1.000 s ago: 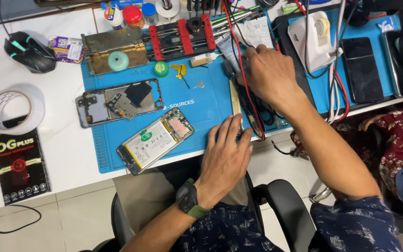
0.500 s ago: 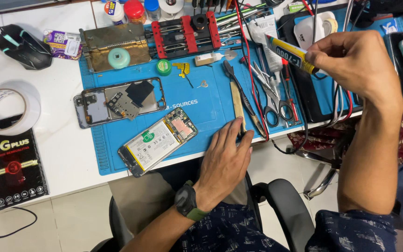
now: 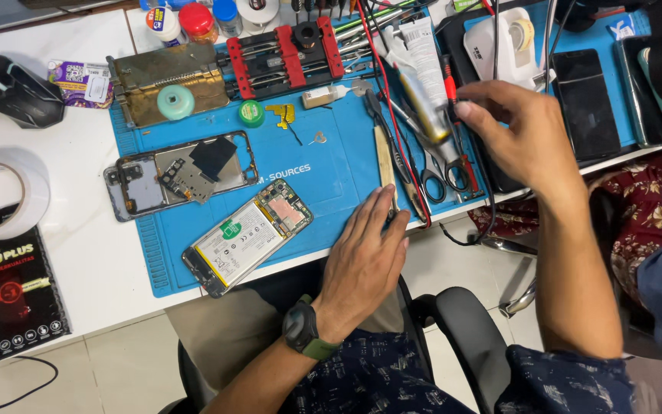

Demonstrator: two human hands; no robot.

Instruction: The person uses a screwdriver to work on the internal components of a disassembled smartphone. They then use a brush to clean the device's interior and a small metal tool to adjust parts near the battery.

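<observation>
While the left hand (image 3: 365, 257) lies flat and empty on the blue mat (image 3: 331, 184) at the desk edge, steadying, the right hand (image 3: 519, 134) pinches a glue tube (image 3: 423, 77) above the tools, nozzle tilted down; the opened phone (image 3: 247, 238) waits nearby.

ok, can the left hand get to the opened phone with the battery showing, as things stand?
Probably yes. The left hand rests flat and empty on the blue mat's front edge, and the opened phone lies just beside it with bare mat between; nothing covers it.
</observation>
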